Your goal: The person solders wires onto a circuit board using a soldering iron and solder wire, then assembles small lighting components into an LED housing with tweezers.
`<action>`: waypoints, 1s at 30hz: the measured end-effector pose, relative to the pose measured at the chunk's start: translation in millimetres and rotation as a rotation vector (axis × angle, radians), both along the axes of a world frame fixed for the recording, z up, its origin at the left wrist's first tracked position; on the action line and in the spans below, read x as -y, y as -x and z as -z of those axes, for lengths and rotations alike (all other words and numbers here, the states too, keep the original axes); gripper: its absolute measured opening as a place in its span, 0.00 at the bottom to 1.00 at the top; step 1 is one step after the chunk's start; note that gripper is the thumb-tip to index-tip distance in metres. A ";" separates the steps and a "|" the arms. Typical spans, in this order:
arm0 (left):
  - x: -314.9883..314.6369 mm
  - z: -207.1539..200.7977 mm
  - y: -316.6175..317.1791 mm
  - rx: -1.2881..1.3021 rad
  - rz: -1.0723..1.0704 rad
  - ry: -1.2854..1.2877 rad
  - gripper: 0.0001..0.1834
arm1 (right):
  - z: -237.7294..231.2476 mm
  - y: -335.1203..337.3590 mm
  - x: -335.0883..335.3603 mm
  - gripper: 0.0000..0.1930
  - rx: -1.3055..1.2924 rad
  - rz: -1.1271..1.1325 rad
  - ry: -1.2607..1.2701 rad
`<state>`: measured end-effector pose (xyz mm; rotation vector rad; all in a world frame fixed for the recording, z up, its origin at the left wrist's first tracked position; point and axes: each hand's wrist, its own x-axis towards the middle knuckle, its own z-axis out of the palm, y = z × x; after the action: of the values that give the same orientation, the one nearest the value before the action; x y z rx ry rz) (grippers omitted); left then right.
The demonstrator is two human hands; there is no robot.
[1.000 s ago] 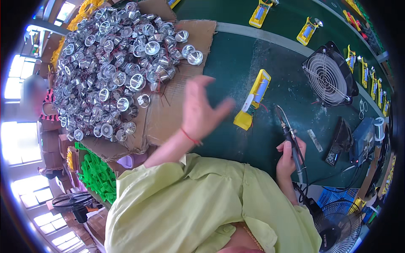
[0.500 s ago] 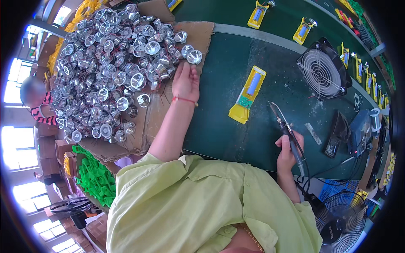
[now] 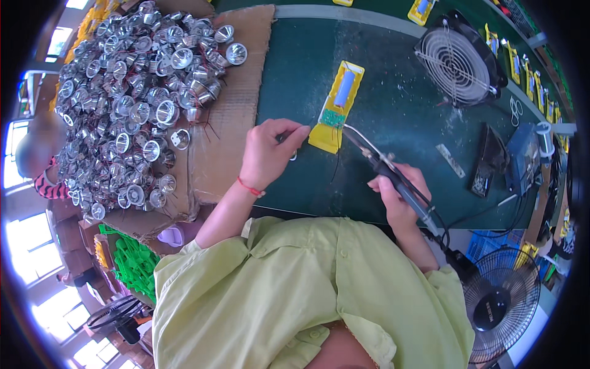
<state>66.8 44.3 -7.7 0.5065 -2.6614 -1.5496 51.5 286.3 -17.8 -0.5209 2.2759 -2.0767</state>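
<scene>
My left hand [image 3: 265, 154] is closed in a pinch, just left of a yellow plastic housing [image 3: 326, 138]. A silver reflector cup [image 3: 294, 157] is in it, mostly hidden, with only part of its rim showing under the fingers. In the housing lie a blue cylindrical battery cell [image 3: 345, 86] and a small green circuit board [image 3: 333, 118]. A thin dark wire hangs below the board. My right hand [image 3: 402, 197] grips a soldering iron [image 3: 396, 176]; its bent tip is at the board's right edge, though contact is hard to make out.
A big heap of reflector cups with wires [image 3: 132, 104] covers the cardboard [image 3: 236, 117] at left. At right stand a square metal-grilled fan [image 3: 458, 61], a black holder [image 3: 490, 160] and a blue box [image 3: 522, 157]. A metal strip [image 3: 450, 161] lies nearby. Another person [image 3: 46, 154] is at far left.
My left hand has come away from the heap with a reflector cup, over to the housing. My right hand has brought the iron's tip left to the circuit board. The view has shifted.
</scene>
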 end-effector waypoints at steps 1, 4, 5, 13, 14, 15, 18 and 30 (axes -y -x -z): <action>-5.6 6.6 4.1 -0.081 0.017 0.013 0.07 | 0.9 1.7 3.0 0.12 0.005 0.008 -0.004; -16.7 10.8 13.3 -0.118 0.035 -0.014 0.08 | 4.5 4.8 9.5 0.11 0.001 0.023 -0.014; -17.7 12.3 15.9 -0.165 0.045 0.066 0.08 | 7.3 5.4 11.7 0.10 0.028 0.051 0.032; -18.3 13.8 22.3 -0.124 0.048 0.117 0.07 | 10.0 9.2 22.7 0.09 0.125 0.093 0.125; -17.7 14.6 22.4 -0.124 0.050 0.109 0.08 | 9.8 9.6 22.8 0.09 0.127 0.092 0.126; -17.1 15.6 22.5 -0.125 0.052 0.101 0.08 | 9.8 10.3 22.0 0.09 0.119 0.078 0.102; -13.7 18.4 24.2 -0.089 0.065 0.040 0.09 | 7.9 12.7 20.7 0.09 0.169 0.080 0.119; -10.4 14.3 26.5 0.008 0.075 -0.006 0.09 | 5.0 7.6 19.8 0.10 0.229 0.141 0.217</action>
<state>40.3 54.7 -22.0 0.4183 -2.7124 -1.5785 43.9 266.4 -22.8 -0.1190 2.0281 -2.3257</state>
